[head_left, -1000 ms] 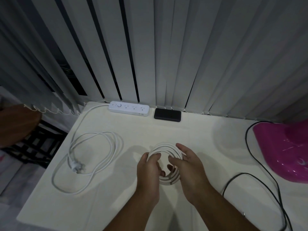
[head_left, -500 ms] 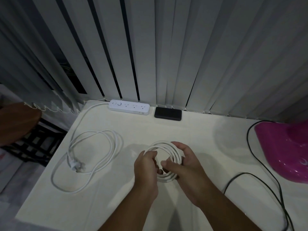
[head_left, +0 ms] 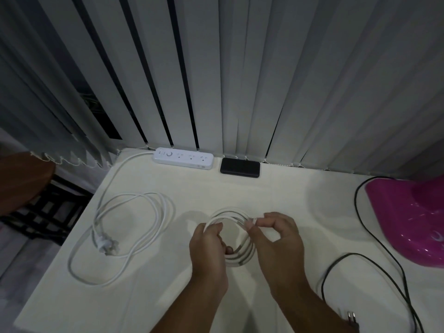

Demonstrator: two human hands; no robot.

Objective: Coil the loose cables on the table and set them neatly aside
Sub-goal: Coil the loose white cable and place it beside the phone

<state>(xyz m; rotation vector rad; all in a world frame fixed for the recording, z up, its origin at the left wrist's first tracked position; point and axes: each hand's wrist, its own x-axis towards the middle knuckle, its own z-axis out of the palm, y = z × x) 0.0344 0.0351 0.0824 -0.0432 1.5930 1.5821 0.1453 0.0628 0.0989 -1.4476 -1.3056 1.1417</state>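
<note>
The small coiled white cable [head_left: 234, 239] sits between both hands over the cream table [head_left: 182, 188]: the left hand [head_left: 208, 254] curls its fingers around the coil's left side, the right hand [head_left: 276, 239] pinches its upper right strands between thumb and fingertips

Cables: two white [head_left: 230, 213] [head_left: 134, 227], one black [head_left: 374, 239].

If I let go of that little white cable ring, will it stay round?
Probably not quite. The white cable coil looks springy, and both the left hand and the right hand grip it. Released untied, its loops would likely spread, like the power strip cord.
</note>
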